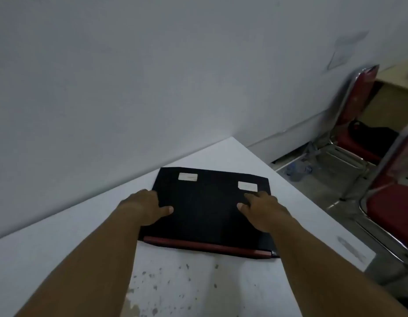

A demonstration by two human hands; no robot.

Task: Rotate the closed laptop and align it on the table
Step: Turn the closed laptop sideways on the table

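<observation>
A closed black laptop (207,202) lies flat on the white table (61,243), its red hinge strip along the near edge and two white stickers on the lid's far part. My left hand (144,208) grips the laptop's left edge, thumb lying on the lid. My right hand (264,211) rests on the right part of the lid, fingers spread, reaching the right edge. Both forearms stretch in from the bottom of the view.
A white wall (152,76) runs close behind the table. The table's right edge drops off just right of the laptop. Two red chairs with chrome frames (358,124) stand on the floor at the right. Dark specks mark the near tabletop.
</observation>
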